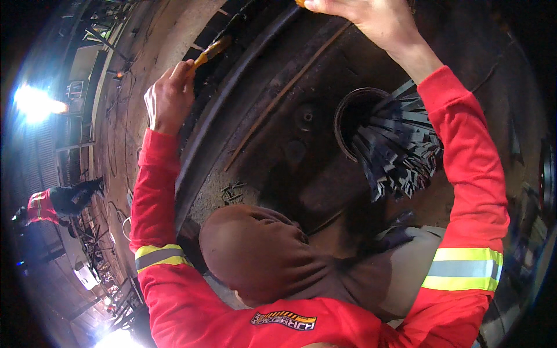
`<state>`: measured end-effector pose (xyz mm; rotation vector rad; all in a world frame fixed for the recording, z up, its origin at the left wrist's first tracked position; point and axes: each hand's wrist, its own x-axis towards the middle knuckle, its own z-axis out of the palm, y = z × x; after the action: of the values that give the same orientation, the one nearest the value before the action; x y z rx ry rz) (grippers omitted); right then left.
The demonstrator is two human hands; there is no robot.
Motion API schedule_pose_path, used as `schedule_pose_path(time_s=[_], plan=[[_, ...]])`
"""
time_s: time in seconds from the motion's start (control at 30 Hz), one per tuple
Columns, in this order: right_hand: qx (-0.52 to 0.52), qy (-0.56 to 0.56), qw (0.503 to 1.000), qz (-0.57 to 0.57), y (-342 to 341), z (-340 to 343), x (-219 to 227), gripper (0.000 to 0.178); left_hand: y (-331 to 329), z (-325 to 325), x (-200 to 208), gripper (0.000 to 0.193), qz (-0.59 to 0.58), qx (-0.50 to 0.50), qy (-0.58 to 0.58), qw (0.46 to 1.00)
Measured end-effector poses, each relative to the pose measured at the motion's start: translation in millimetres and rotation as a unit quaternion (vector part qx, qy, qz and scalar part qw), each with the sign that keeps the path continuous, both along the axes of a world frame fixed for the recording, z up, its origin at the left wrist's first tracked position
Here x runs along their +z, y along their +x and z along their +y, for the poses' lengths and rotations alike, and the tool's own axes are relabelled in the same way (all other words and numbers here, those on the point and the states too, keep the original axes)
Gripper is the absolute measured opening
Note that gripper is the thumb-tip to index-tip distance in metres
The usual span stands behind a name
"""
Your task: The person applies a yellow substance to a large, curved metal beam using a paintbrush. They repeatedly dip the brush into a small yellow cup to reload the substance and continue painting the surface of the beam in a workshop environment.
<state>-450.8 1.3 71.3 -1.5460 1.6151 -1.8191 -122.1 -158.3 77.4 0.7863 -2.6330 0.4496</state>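
- The orange-handled tool [204, 56] is gripped by the left hand [170, 98], with the fingers closed around the handle; it is located up and to the left of the round container [341, 124]. The tool's far end is too dark to be identified.
- The right hand [374, 26] is positioned above the round container, at the upper edge of the view. An orange item [300, 2] is seen at its fingertips but is mostly cut off; whether it is pinched cannot be told.
- Flat metal strips [400, 148] are held in the round container and are fanned out from its mouth, down and to the right.
- A round disc [307, 116] is placed just left of the round container.
- A narrow brown bar [284, 95] is laid diagonally beyond the disc, farther left of the container.
- A long dark beam [223, 104] is set beyond the bar, below the tool.
- Small metal pieces [232, 192] are scattered down and to the left of the container.
- A co-worker in red [43, 206] is seen well apart, far left of the container.
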Motion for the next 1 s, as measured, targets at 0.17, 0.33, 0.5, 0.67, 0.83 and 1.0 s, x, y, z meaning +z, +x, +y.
schedule_pose_path(time_s=[0.17, 0.33, 0.5, 0.67, 0.83, 1.0], plan=[[0.001, 0.017, 1.0, -0.006, 1.8, 4.5, 5.0, 0.031, 15.9, 10.8, -13.0, 0.014, -0.057, 0.057, -0.015, 0.997], [0.012, -0.029, 0.999, -0.006, -12.1, 0.1, -2.4, 0.03, -8.0, 22.6, 2.6, 0.008, -0.004, 0.014, -0.034, 0.999], [0.016, -0.002, 1.0, -0.023, 2.9, 5.8, 3.3, 0.031, -2.5, 23.9, -15.4, 0.006, -0.085, 0.081, -0.042, 0.992], [0.0, -0.018, 1.0, 0.005, -2.6, 3.8, -1.0, 0.031, -22.7, 23.8, -14.9, 0.006, -0.058, 0.02, -0.066, 0.996], [0.001, 0.018, 1.0, 0.0, 4.6, 6.6, 0.6, 0.03, -20.1, 39.1, -15.6, 0.006, -0.087, 0.122, -0.028, 0.988], [0.019, -0.002, 0.999, -0.044, -4.5, 2.0, -0.9, 0.033, -24.1, 30.1, -9.1, 0.009, -0.105, 0.098, -0.049, 0.988]])
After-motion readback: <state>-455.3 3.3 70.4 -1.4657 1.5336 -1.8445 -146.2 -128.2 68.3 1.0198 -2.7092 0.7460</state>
